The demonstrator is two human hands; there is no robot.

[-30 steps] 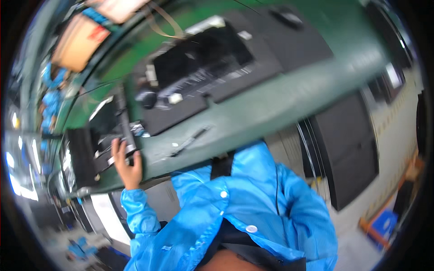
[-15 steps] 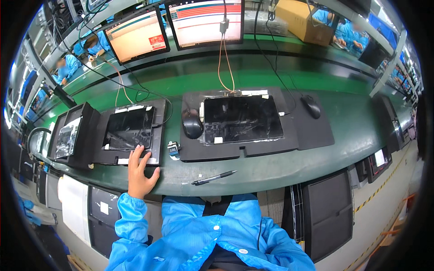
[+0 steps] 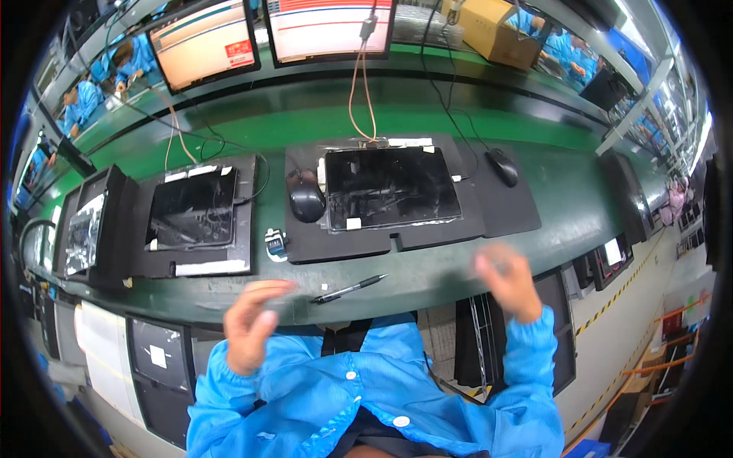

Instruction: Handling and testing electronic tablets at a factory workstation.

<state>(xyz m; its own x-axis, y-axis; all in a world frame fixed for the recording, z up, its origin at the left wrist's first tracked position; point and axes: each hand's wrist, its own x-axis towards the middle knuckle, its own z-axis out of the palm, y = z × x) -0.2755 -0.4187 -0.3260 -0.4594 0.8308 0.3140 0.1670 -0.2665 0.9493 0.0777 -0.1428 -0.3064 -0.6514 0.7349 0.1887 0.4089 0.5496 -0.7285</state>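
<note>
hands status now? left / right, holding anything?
Left hand: raised near the bench edge, fingers loosely curled, holding nothing visible.
Right hand: raised, motion-blurred, open or closed cannot be told; nothing visible in it.

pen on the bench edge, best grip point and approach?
Take the pen at mid-barrel, pinched across its width from above. It lies flat on the green bench, slanted, tip toward the left hand, with clear surface either side. The left hand is nearest; both hands are raised and blurred, holding nothing.
</note>
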